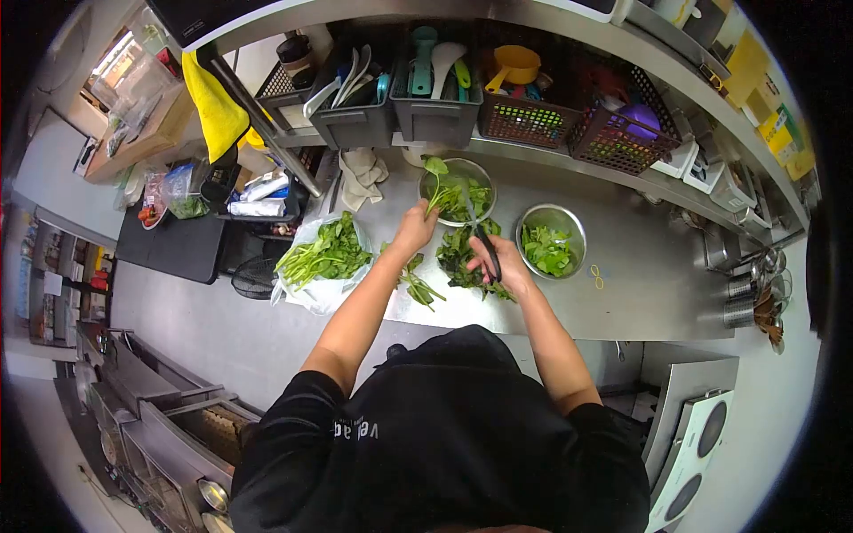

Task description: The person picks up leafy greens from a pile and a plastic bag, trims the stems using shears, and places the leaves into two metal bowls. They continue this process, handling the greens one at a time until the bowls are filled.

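Observation:
My left hand [415, 227] is closed on a leafy green sprig [434, 168], held at the near-left rim of a steel bowl [493, 197] with cut greens in it. In my right hand [503, 263] are black-handled scissors [482, 234], their blades reaching over that bowl beside the sprig. Below the bowl, a pile of darker leaves [455, 256] lies on the counter, partly hidden by my right hand. Loose stems [420, 290] lie near my left forearm. A second steel bowl [581, 250] with leaves [546, 252] stands to the right.
An open white plastic bag [327, 299] of long-stemmed greens [330, 249] sits left on the steel counter [657, 275]. Behind it lies a crumpled cloth [362, 178]. Utensil bins [435, 120] and baskets [533, 120] line the shelf above. A yellow rubber band [597, 277] lies right.

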Available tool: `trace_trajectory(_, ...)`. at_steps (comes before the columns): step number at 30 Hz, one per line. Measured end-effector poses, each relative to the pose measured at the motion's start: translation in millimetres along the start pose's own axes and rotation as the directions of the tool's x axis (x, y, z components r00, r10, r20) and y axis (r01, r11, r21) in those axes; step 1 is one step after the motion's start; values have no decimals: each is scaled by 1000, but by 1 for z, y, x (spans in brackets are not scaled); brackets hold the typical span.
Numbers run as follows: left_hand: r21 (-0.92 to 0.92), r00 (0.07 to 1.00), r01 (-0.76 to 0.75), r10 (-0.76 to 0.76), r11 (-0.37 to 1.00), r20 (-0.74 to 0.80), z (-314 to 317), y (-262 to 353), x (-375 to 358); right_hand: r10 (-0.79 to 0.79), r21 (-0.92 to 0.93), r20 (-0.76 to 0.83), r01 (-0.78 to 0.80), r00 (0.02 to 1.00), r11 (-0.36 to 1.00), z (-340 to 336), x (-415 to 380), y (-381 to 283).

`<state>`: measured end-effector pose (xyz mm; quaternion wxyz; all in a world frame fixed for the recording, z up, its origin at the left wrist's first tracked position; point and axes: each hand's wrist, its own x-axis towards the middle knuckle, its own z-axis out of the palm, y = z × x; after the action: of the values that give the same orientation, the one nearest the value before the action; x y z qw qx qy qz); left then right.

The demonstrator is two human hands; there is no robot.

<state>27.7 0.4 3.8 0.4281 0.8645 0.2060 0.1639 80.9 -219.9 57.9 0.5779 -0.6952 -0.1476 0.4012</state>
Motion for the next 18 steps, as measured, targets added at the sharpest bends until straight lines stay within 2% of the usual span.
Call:
trace_trajectory(2,58,994,33,-39,998,107,-17,-4,-17,3,-15,-26,-4,1000,1000,-8,-2,7)
trace_trajectory(3,63,994,52,-57,997,94,-31,-3,-27,-7,-9,-32,6,999,1000,-14,-3,14)
trace_trajectory(5,30,960,120,-123,992,251,-64,-6,-49,-47,13,-63,48,997,999,-25,-1,37)
trace_trajectory(6,39,961,146,-152,988,232,-76,-18,-59,-78,27,-91,80,993,996,-30,1,51)
trace_trajectory(8,99,988,50,-64,994,144,-104,-45,-76,-19,35,-106,22,994,999,-37,-6,59)
trace_trajectory(10,79,970,150,-162,986,183,-144,-51,-91,32,68,-95,-25,995,997,-35,-20,56)
trace_trajectory(12,189,999,7,-13,982,33,-165,-100,-101,80,96,-95,-71,992,993,-32,-23,59)
trace_trajectory(13,80,993,76,-83,994,83,-187,-80,-106,111,84,-83,-105,990,991,-30,-22,61)
trace_trajectory(16,432,993,8,-60,902,106,-224,-101,-112,126,50,-58,-123,990,991,-18,-18,64)
trace_trajectory(17,431,993,13,-62,902,101,-227,-110,-119,108,41,-48,-106,993,993,-12,-17,63)
trace_trajectory(18,557,991,60,-117,828,66,-229,-118,-124,90,34,-42,-89,995,995,-8,-15,62)
